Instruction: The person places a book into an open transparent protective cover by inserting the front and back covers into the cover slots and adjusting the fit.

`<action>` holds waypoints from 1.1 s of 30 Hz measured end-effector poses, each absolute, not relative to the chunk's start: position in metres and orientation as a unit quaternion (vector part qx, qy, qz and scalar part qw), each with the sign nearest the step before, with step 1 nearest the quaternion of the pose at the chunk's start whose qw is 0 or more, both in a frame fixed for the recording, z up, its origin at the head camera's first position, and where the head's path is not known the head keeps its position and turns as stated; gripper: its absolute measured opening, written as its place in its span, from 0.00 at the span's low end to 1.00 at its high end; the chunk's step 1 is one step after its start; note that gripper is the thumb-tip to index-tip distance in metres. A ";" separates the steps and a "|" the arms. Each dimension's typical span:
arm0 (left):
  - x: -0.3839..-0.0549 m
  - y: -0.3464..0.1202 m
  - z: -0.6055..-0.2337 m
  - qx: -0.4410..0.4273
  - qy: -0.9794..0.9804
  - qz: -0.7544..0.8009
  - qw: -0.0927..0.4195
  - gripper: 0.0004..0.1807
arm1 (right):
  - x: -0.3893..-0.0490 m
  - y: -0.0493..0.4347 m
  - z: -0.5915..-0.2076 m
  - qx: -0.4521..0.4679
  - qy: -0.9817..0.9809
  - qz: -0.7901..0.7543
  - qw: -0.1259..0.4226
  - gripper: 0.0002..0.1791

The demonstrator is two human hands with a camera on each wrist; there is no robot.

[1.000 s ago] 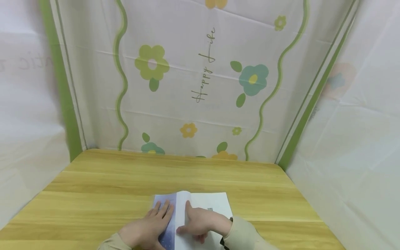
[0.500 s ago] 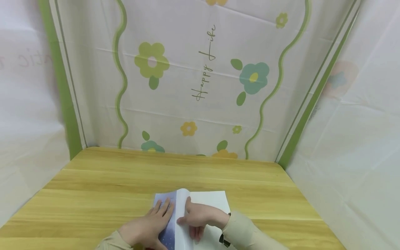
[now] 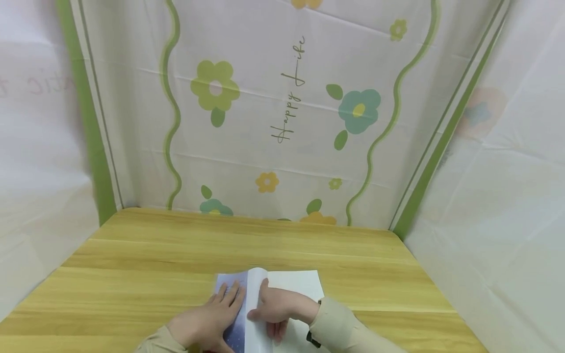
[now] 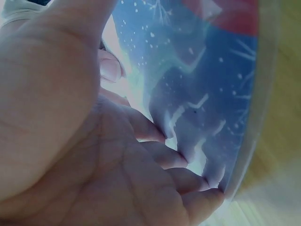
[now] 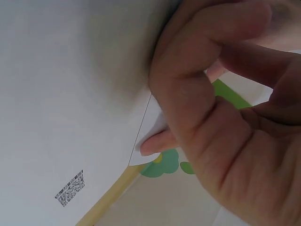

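Note:
A book (image 3: pixel 304 282) lies spread on the table, with a glossy blue, white-speckled side (image 4: pixel 211 80) at left and a white side at right. A rounded white fold (image 3: pixel 257 277) runs between them. My left hand (image 3: pixel 205 318) rests on the blue side, fingers spread and fairly straight. On the fold, my right hand (image 3: pixel 280 304) presses with its index finger and thumb extended, while its other fingers curl beneath. In the right wrist view, a small black-and-white code (image 5: pixel 70 188) is printed on the white surface. Part of the book lies under the hands.
The wooden table (image 3: pixel 176 245) extends beyond and to both sides of the book. A white flowered curtain (image 3: pixel 273 122) hangs behind it, and pale sheets (image 3: pixel 499 196) flank both sides. A dark band (image 3: pixel 312 338) shows by the right sleeve.
The right hand has shifted slightly up and left along the fold, and the printed code is now hidden in the head view. The left hand stays nearly still.

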State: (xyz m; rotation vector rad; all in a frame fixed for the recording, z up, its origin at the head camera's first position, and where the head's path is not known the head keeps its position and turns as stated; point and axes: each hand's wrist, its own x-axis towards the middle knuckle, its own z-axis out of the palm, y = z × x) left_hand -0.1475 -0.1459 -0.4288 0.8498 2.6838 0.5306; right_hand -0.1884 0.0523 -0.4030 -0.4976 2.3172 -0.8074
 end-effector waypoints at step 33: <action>-0.148 -0.149 -0.426 0.286 0.926 0.211 0.130 0.71 | -0.197 0.049 -0.401 -0.208 0.910 -0.244 0.263 0.50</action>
